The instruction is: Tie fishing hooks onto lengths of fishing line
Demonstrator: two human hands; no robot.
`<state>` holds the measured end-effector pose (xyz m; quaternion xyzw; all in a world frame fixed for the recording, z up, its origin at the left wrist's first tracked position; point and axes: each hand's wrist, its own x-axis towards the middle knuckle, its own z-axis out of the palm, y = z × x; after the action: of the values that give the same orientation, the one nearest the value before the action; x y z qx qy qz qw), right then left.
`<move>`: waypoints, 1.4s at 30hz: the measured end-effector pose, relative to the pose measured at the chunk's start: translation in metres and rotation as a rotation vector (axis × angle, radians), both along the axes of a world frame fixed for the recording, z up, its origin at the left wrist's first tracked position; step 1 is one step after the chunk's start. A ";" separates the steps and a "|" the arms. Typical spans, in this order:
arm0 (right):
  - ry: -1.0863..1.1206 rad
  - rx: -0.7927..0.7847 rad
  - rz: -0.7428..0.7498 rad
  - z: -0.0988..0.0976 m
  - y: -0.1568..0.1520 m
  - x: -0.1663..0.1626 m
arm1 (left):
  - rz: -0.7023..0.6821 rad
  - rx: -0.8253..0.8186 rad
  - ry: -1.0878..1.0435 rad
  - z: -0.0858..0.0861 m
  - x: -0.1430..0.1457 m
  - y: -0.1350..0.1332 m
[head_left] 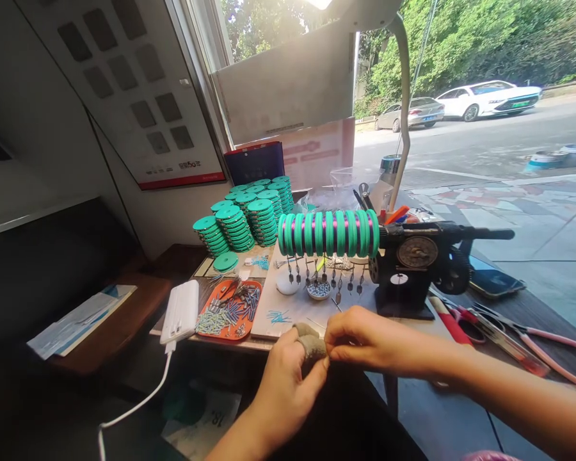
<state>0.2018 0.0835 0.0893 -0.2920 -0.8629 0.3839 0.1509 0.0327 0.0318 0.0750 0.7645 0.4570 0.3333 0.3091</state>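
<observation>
In front of the table edge, my left hand [288, 384] has its thumb and fingers pinched together, with olive cloth guards [311, 342] around its fingers. My right hand [358, 336] meets it, fingertips closed beside the left fingertips. Whatever lies between them is too small to make out. Just beyond stands a black hand-cranked winding machine [415, 269]. Its shaft carries a row of green ring spools [329, 232] wound with purple line. Small dark metal pieces [338, 291] hang below the spools. Thin blue pieces [279, 317] lie on the pale board [264, 330] near my left hand.
Left of the board sit an orange tray [252, 323] of small tubes and a white power bank [180, 310] with its cable. Stacked green spools [235, 227] stand behind. A bowl of beads [319, 291] is under the shaft. Pliers [513, 326] and a phone [496, 278] lie right.
</observation>
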 end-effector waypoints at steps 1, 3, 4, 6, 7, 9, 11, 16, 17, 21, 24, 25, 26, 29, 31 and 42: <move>-0.001 -0.006 -0.004 0.000 -0.001 0.000 | -0.004 0.003 0.001 0.000 0.000 0.000; 0.002 -0.024 -0.006 0.000 -0.002 0.002 | -0.006 -0.009 -0.004 0.000 -0.001 0.000; 0.006 -0.032 -0.007 0.000 -0.002 0.002 | -0.002 -0.026 -0.013 0.000 -0.001 0.001; 0.014 -0.037 -0.002 -0.001 -0.003 0.003 | 0.010 -0.085 -0.056 -0.002 -0.002 0.001; 0.016 -0.032 0.002 -0.001 -0.003 0.003 | 0.015 -0.133 -0.095 -0.003 -0.003 0.002; 0.013 -0.016 0.003 -0.002 -0.003 0.002 | 0.020 -0.265 -0.204 -0.006 -0.003 0.003; 0.006 -0.008 0.004 -0.002 -0.002 0.001 | 0.024 -0.396 -0.321 -0.007 -0.003 0.005; -0.001 -0.053 0.018 -0.002 0.000 -0.001 | 0.034 -0.589 -0.483 -0.007 -0.003 0.008; -0.001 -0.063 0.018 -0.002 0.000 -0.001 | 0.028 -0.639 -0.510 -0.007 -0.003 0.009; 0.027 -0.162 -0.023 -0.001 0.000 -0.001 | 0.007 -0.789 -0.593 -0.009 -0.004 0.011; 0.037 -0.249 -0.059 -0.002 0.000 0.001 | 0.009 -0.818 -0.618 -0.010 -0.003 0.011; 0.038 -0.261 -0.060 -0.003 0.000 0.001 | 0.011 -0.825 -0.625 -0.010 -0.003 0.011; 0.039 -0.270 -0.056 -0.004 0.000 0.002 | 0.016 -0.828 -0.630 -0.010 -0.003 0.011; 0.044 -0.265 -0.051 -0.007 0.001 0.002 | 0.027 -0.832 -0.632 -0.008 -0.002 0.010; 0.037 -0.244 -0.057 -0.008 0.001 0.002 | 0.034 -0.833 -0.630 -0.008 -0.002 0.011; -0.017 -0.114 -0.024 -0.001 -0.002 -0.001 | 0.028 -0.822 -0.591 -0.009 0.002 0.010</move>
<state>0.2005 0.0817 0.0880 -0.3138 -0.8373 0.4282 0.1310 0.0343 0.0420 0.0657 0.4465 0.4538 0.3322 0.6959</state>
